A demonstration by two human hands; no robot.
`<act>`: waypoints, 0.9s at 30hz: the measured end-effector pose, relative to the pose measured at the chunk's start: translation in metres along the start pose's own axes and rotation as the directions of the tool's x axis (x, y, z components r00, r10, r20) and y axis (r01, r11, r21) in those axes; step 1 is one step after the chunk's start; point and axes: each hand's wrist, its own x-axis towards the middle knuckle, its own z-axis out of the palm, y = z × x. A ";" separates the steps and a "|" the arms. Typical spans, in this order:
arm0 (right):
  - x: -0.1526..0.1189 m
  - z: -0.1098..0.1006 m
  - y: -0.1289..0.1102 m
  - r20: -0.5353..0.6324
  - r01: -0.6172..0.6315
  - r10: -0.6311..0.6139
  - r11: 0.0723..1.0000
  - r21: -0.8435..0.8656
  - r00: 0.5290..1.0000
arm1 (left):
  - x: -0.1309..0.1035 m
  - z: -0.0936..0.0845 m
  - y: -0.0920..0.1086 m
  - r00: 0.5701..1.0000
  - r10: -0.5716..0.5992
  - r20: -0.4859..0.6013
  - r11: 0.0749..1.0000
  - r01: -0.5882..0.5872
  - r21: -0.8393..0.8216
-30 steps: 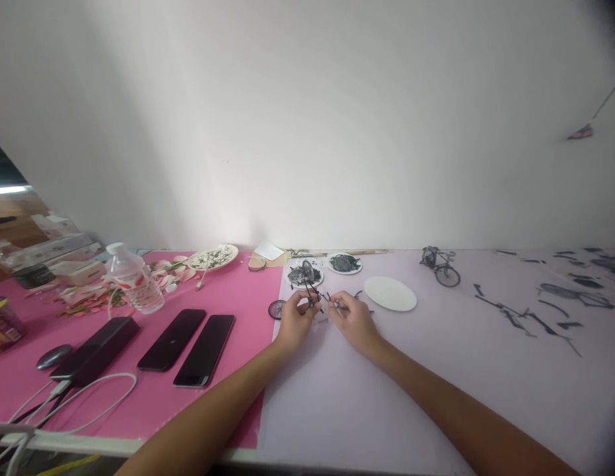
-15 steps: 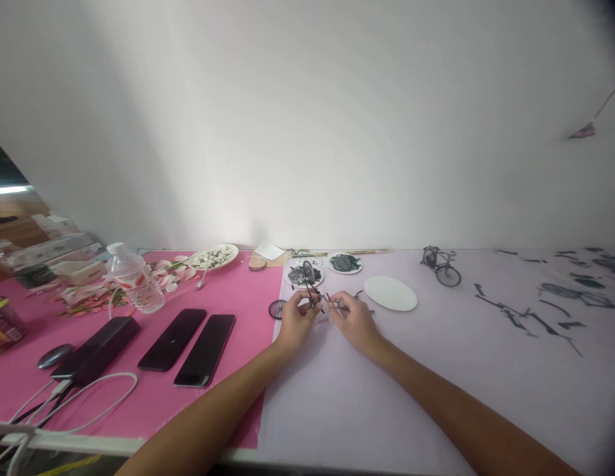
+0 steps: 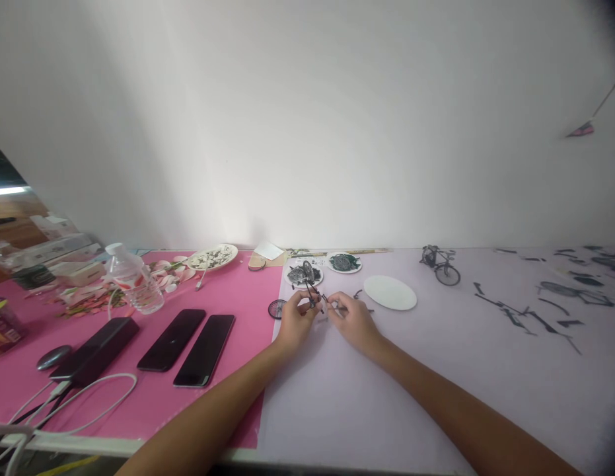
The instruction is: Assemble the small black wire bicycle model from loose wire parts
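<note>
Between my hands is a small dark model bicycle frame [image 3: 312, 291], gripped in the closed fingers of my left hand [image 3: 296, 320]. My right hand [image 3: 354, 322] pinches a thin dark piece at the frame's right side; fingers hide most of that piece. Beside my left hand lies a small spoked wheel [image 3: 276, 309]. Just beyond the hands, a white plate [image 3: 289, 277] carries dark bicycle parts, and a second plate [image 3: 357, 267] with dark green parts is to its right. A bare white plate [image 3: 390, 293] lies right of my right hand.
A finished-looking model bicycle [image 3: 440, 264] stands at the back right, with loose dark parts [image 3: 530, 314] spread farther right. On the pink left side are two phones [image 3: 204, 350], a black power brick [image 3: 95, 350] with cables, a plastic bottle [image 3: 136, 281] and a plate of pale pieces [image 3: 232, 252].
My right fingers have shifted slightly against the thin dark piece, which now meets the frame at a slightly different angle. Both hands stay in nearly the same place.
</note>
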 end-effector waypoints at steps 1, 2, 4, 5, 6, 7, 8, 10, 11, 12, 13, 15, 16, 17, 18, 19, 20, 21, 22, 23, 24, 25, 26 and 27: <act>0.000 0.000 -0.001 0.002 0.006 -0.006 1.000 0.001 1.000 | 0.000 0.000 0.000 1.000 0.001 0.000 1.000 -0.001 0.005; 0.000 0.000 -0.001 0.004 0.013 -0.014 1.000 0.004 1.000 | 0.000 -0.001 0.000 1.000 0.002 0.001 1.000 -0.002 0.013; 0.000 0.000 -0.001 0.011 0.026 -0.026 1.000 0.018 1.000 | 0.000 -0.001 0.000 1.000 0.005 0.009 0.999 -0.005 0.033; 0.000 0.001 -0.001 0.016 0.030 -0.031 0.999 0.026 0.999 | 0.000 -0.001 -0.001 1.000 0.008 0.015 0.999 -0.009 0.039; 0.000 0.001 0.000 0.018 0.034 -0.034 0.999 0.034 0.999 | 0.000 -0.001 -0.001 1.000 0.012 0.020 0.999 -0.013 0.039; 0.000 0.002 0.000 0.018 0.036 -0.037 0.999 0.041 0.999 | 0.000 -0.002 -0.002 1.000 0.016 0.024 0.999 -0.017 0.035; 0.000 0.003 0.001 0.020 0.040 -0.041 0.998 0.047 0.999 | 0.001 -0.002 -0.003 0.999 0.019 0.030 0.999 -0.020 0.026; -0.001 0.004 0.003 0.031 0.050 -0.052 0.997 0.057 0.998 | 0.001 -0.002 -0.006 0.999 0.019 0.039 1.000 -0.020 0.010; -0.001 0.004 0.003 0.038 0.055 -0.058 0.997 0.060 0.998 | 0.001 -0.002 -0.007 0.999 0.020 0.043 1.000 -0.020 0.004; -0.001 0.004 0.004 0.044 0.059 -0.061 0.996 0.061 0.997 | 0.001 -0.002 -0.007 0.999 0.021 0.046 1.000 -0.021 -0.001; -0.001 0.004 0.004 0.046 0.059 -0.062 0.996 0.062 0.997 | 0.001 -0.003 -0.008 0.999 0.023 0.048 1.000 -0.023 -0.004; -0.001 0.004 0.004 0.046 0.057 -0.060 0.996 0.067 0.997 | 0.001 -0.003 -0.008 0.998 0.027 0.048 1.000 -0.027 -0.006; -0.001 0.004 0.004 0.048 0.056 -0.059 0.996 0.071 0.997 | 0.001 -0.002 -0.008 0.998 0.029 0.047 1.000 -0.029 -0.006; -0.001 0.004 0.004 0.052 0.054 -0.058 0.996 0.075 0.997 | 0.001 -0.002 -0.009 0.998 0.030 0.048 1.000 -0.030 -0.004; -0.001 0.004 0.004 0.058 0.053 -0.058 0.995 0.079 0.997 | 0.001 -0.002 -0.009 0.998 0.031 0.047 1.000 -0.031 -0.003; -0.001 0.004 0.004 0.063 0.052 -0.057 0.995 0.083 0.996 | 0.001 -0.002 -0.009 0.998 0.032 0.046 0.999 -0.032 -0.002; -0.001 0.004 0.003 0.063 0.050 -0.055 0.995 0.086 0.996 | 0.002 -0.002 -0.010 0.998 0.032 0.046 0.999 -0.032 -0.002; -0.001 0.004 0.004 0.062 0.049 -0.055 0.995 0.089 0.997 | 0.002 -0.003 -0.010 0.998 0.032 0.046 0.999 -0.032 -0.003; -0.001 0.004 0.004 0.060 0.049 -0.055 0.995 0.092 0.997 | 0.002 -0.003 -0.011 0.998 0.031 0.047 1.000 -0.030 -0.005; -0.001 0.004 0.004 0.058 0.050 -0.055 0.994 0.094 0.997 | 0.002 -0.003 -0.011 0.998 0.030 0.047 1.000 -0.029 -0.006; -0.001 0.005 0.004 0.056 0.050 -0.056 0.994 0.094 0.997 | 0.002 -0.003 -0.012 0.998 0.029 0.047 1.000 -0.029 -0.006; -0.001 0.005 0.004 0.056 0.052 -0.057 0.994 0.094 0.997 | 0.002 -0.003 -0.012 0.998 0.028 0.047 1.000 -0.028 -0.007; -0.001 0.005 0.004 0.058 0.053 -0.059 0.994 0.094 0.997 | 0.002 -0.003 -0.012 0.999 0.026 0.047 1.000 -0.026 -0.007; -0.001 0.005 0.004 0.059 0.055 -0.060 0.994 0.094 0.996 | 0.002 -0.003 -0.012 0.999 0.023 0.047 1.000 -0.023 -0.005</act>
